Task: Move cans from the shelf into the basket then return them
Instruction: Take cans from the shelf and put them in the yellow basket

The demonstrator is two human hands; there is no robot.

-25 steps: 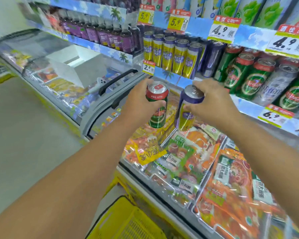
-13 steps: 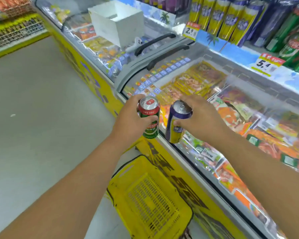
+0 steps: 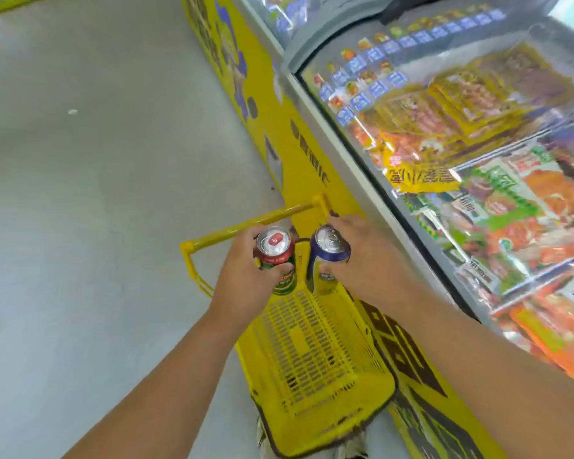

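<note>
Cans: two. Left hand [image 3: 246, 276] grips green can [image 3: 277, 260]; right hand [image 3: 362, 256] grips purple can [image 3: 327, 256]; one basket [image 3: 312, 352] below.

yellow basket [image 3: 315, 352], green-red can [image 3: 276, 260], purple can [image 3: 327, 256]

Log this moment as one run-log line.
left hand: grips green can | right hand: grips purple can | both above yellow basket | cans not yet released

Grey floor [image 3: 80, 226]. Yellow-fronted chest freezer [image 3: 312, 154] along right; packaged food [image 3: 497, 207] under glass lid.
</note>
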